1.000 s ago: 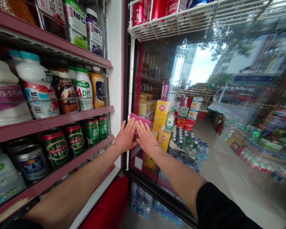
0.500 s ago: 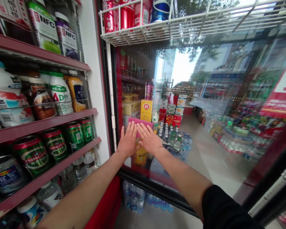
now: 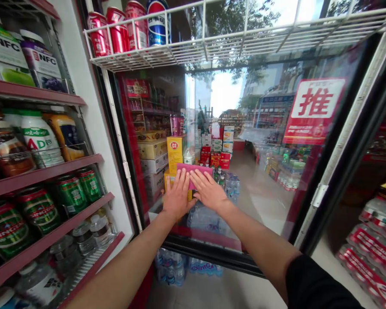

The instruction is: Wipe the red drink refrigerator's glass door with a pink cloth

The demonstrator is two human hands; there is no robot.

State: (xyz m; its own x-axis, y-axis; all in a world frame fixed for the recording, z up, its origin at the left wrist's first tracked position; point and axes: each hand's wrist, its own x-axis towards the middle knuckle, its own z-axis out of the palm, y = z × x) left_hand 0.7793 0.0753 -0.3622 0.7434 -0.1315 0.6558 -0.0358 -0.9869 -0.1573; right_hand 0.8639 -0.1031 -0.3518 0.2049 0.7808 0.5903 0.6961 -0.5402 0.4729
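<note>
A pink cloth [image 3: 184,167] lies flat against the glass [image 3: 260,189] of an open cooler door. My left hand [image 3: 177,195] presses on its left part, palm down, with the fingers stretched out and slightly spread. Over its right part lies my right hand [image 3: 209,189], also flat with straight fingers, angled toward the left. The two hands meet at the fingertips. Most of the cloth is hidden beneath them; its upper edge shows above the fingers.
A white wire rack [image 3: 193,47] with several drink cans crosses the door's upper part. Stocked cooler shelves [image 3: 51,171] stand at left. A red sticker [image 3: 315,109] is on the glass at right. Bottle packs [image 3: 369,244] are stacked at far right; others [image 3: 170,266] lie below the door.
Both hands and the pink cloth have slid to the right across the glass. The view has turned right, bringing the whole sticker and the stacked bottle packs into sight.
</note>
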